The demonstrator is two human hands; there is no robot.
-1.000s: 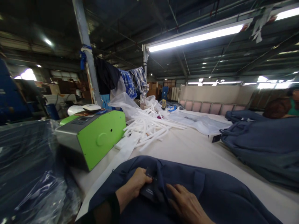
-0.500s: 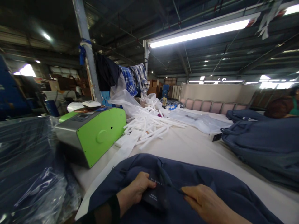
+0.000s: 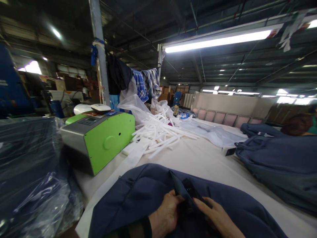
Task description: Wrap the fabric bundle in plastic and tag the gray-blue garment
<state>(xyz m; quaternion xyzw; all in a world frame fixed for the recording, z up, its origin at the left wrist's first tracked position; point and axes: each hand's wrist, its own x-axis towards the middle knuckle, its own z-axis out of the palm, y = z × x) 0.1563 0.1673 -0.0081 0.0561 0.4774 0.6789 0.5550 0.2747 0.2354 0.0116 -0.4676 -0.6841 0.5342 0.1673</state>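
A dark navy padded bag [image 3: 146, 185] lies on the pale table in front of me. A narrow dark strap [image 3: 179, 185] stands up from its middle. My left hand [image 3: 167, 211] is closed at this strap, thumb and fingers pinching its near part. Just beside it, my right hand [image 3: 214, 213] is closed on a black hang tag [image 3: 190, 187] that sticks up past its fingertips, right of the strap. The lower part of the tag and the fingertips of both hands are partly hidden in shadow.
A green and grey machine [image 3: 109, 142] stands to the left. Beyond the bag is a heap of white strips [image 3: 160, 132]. More navy bags [image 3: 279, 155] lie at right, near a small black-and-white box [image 3: 228, 151]. Plastic-wrapped goods [image 3: 32, 172] fill the left edge; a person [image 3: 296, 124] is far right.
The black tag has passed from my left hand to my right. My left hand has moved right to the strap that the right hand was gripping. The view has shifted slightly.
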